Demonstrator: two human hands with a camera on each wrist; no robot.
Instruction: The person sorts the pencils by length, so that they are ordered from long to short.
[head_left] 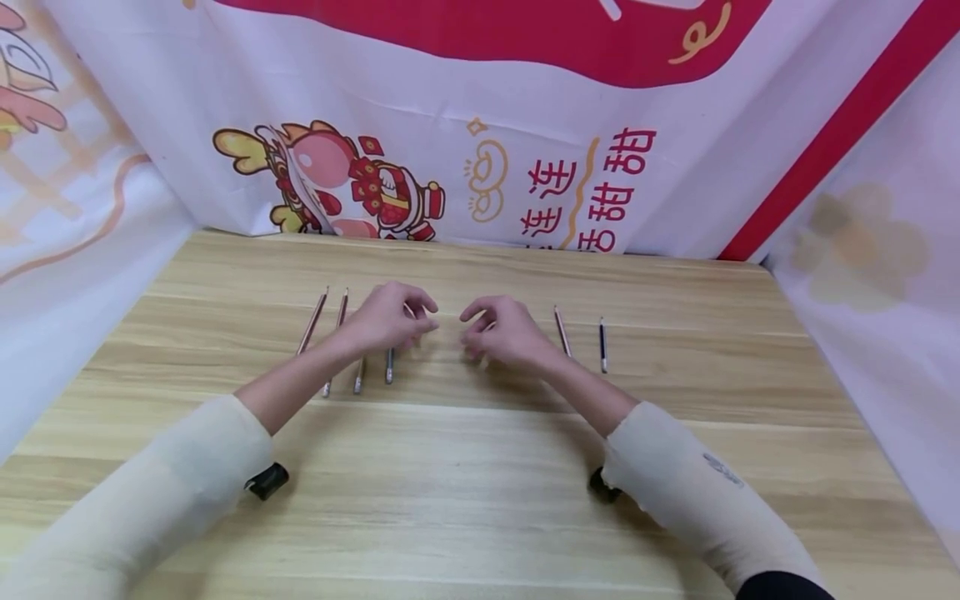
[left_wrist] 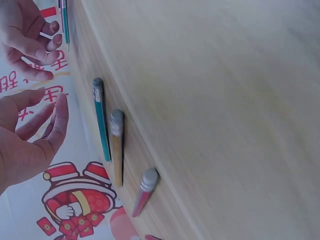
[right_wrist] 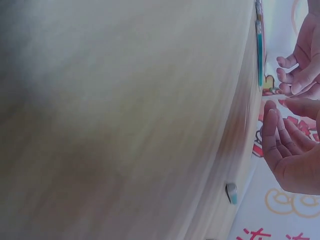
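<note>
Cream sleeves (head_left: 206,450) lead to the left hand (head_left: 390,319), raised over the teal pencil (left_wrist: 101,125), and the right hand (head_left: 502,329), to that pencil's right; both are empty, fingers loosely bent. On the tabletop (head_left: 450,483), just left of the teal pencil, lies the tan pencil (left_wrist: 117,152); well right, the dark pencil (head_left: 603,346). Light mid-shaft pinches should keep neighbours from rolling.
</note>
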